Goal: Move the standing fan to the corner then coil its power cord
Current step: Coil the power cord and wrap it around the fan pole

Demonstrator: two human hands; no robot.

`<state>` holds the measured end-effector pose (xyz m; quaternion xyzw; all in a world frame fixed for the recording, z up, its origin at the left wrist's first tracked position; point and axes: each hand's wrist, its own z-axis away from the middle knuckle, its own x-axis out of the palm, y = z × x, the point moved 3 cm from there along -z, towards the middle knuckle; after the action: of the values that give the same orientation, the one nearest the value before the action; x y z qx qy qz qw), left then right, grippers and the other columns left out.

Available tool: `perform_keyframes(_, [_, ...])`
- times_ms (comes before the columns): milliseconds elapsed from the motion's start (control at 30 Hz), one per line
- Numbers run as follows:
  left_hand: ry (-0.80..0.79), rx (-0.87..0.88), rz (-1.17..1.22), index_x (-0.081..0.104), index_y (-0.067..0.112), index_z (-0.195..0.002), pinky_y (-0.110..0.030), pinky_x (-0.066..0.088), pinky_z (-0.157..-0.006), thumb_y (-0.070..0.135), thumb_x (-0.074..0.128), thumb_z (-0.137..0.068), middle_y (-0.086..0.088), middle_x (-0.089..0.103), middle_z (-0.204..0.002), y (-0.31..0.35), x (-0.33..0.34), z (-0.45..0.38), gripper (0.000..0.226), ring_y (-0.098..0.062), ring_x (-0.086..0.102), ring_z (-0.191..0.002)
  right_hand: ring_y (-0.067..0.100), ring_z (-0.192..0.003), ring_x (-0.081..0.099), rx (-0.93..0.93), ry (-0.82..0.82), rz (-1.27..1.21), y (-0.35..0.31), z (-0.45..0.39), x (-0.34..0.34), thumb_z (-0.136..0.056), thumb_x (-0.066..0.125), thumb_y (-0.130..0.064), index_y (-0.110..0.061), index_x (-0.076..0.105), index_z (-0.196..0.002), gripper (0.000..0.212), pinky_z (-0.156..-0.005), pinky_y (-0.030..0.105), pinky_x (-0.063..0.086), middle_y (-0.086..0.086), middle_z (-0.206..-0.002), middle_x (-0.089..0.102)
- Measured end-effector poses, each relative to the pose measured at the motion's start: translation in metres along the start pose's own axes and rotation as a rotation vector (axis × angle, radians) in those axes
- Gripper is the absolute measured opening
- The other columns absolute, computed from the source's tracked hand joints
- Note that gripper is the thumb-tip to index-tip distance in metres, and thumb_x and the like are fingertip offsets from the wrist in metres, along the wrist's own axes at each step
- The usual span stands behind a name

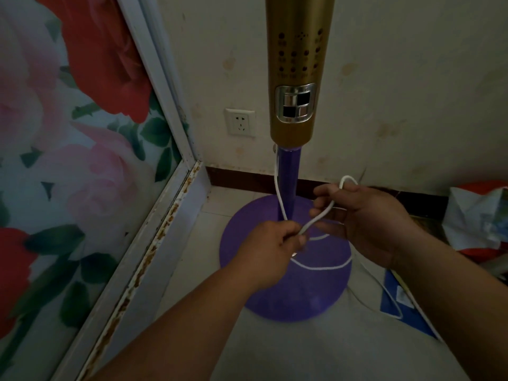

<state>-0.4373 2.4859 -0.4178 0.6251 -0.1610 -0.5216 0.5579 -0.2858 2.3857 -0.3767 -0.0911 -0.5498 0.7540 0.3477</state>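
Observation:
The standing fan (pixel 295 78) stands upright in the room's corner, with a gold control column, a purple pole and a round purple base (pixel 264 292). Its thin white power cord (pixel 277 188) runs down from the column. My left hand (pixel 270 247) pinches the cord in front of the pole. My right hand (pixel 368 221) holds a loop of the same cord, which sticks up above the thumb. More cord lies in an arc across the base and trails off over the floor to the right.
A white wall socket (pixel 239 122) sits left of the fan. A flowered glass panel with a rusty white frame (pixel 154 243) closes the left side. A plastic bag (pixel 478 215) and a blue-and-white sheet (pixel 406 306) lie on the tiled floor at right.

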Motion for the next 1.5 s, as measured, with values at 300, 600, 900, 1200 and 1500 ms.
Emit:
perform_keyframes(300, [0.147,-0.005,0.16,0.071,0.019,-0.096,-0.024,0.053,-0.076,0.016,0.057,-0.103,0.003,0.074,-0.082,0.007,-0.018,0.001,0.016,-0.009,0.069,-0.08,0.013,-0.126,0.053,0.178,-0.235,1.134,0.05,-0.012,-0.033,-0.086,0.07,-0.006,-0.024,0.056,-0.141,0.059,-0.095,0.022,0.043,-0.007,-0.138,0.055])
perform_keyframes(600, [0.22,0.023,0.485,0.07,0.008,-0.095,-0.026,0.059,-0.061,0.005,0.048,-0.104,-0.008,0.068,-0.071,0.02,-0.046,0.011,0.024,-0.017,0.071,-0.066,0.019,-0.111,0.062,0.158,-0.227,1.502,0.1,-0.022,-0.063,-0.088,0.068,-0.022,-0.024,0.07,-0.118,0.03,-0.085,0.019,0.043,0.003,-0.124,0.066])
perform_keyframes(900, [0.532,0.034,0.34,0.075,0.035,-0.087,-0.022,0.056,-0.055,0.019,0.054,-0.103,0.008,0.059,-0.059,0.005,-0.068,0.004,0.031,-0.003,0.056,-0.053,0.003,-0.081,0.065,-0.004,0.015,1.293,0.059,-0.027,-0.092,-0.102,0.052,-0.014,-0.023,0.074,-0.098,0.025,-0.063,0.009,0.044,-0.005,-0.09,0.075])
perform_keyframes(1200, [0.463,-0.17,-0.047,0.065,0.023,-0.13,-0.037,0.057,-0.087,0.015,0.045,-0.105,-0.004,0.07,-0.116,-0.008,-0.06,-0.001,0.033,-0.02,0.068,-0.102,0.016,-0.057,0.053,-0.035,-0.023,0.716,-0.009,-0.01,-0.022,-0.088,0.059,-0.008,-0.014,0.07,-0.085,0.013,-0.06,0.037,0.044,-0.004,-0.055,0.06])
perform_keyframes(1500, [0.08,0.144,0.207,0.067,0.032,-0.119,-0.019,0.058,-0.072,0.056,0.059,-0.09,0.009,0.074,-0.098,0.061,-0.051,0.018,0.039,-0.006,0.072,-0.084,0.021,-0.063,0.05,-0.133,0.004,0.894,-0.019,-0.003,0.016,-0.091,0.056,-0.018,-0.003,0.063,-0.079,0.021,-0.065,0.044,0.041,0.002,-0.063,0.057])
